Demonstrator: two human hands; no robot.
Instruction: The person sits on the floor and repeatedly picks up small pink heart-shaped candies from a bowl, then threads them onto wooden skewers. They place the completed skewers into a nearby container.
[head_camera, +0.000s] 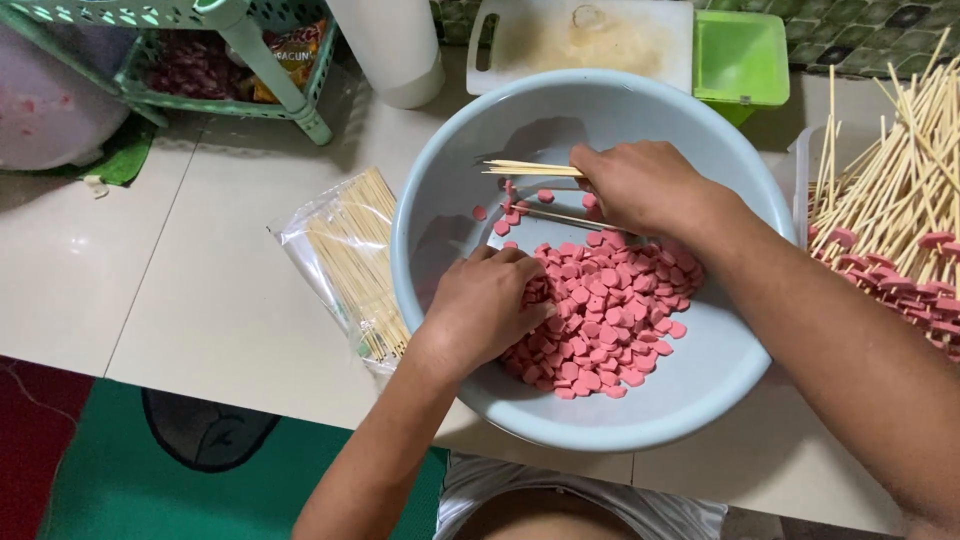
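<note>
A pale blue basin (700, 385) sits on the tiled floor and holds a heap of pink sausage slices (610, 315). My left hand (485, 305) reaches into the heap, fingers curled among the slices. Over the basin's far side, my right hand (640, 185) grips a small bundle of thin bamboo skewers (525, 169) that point left. One more skewer (560, 215) lies in the basin below that hand, among a few loose slices.
A clear bag of bamboo skewers (350, 260) lies left of the basin. At the right, several skewers threaded with pink slices (895, 250) fan out. A white cutting board (580, 35), green container (740, 55), white cylinder (390, 50) and green rack (230, 55) stand behind.
</note>
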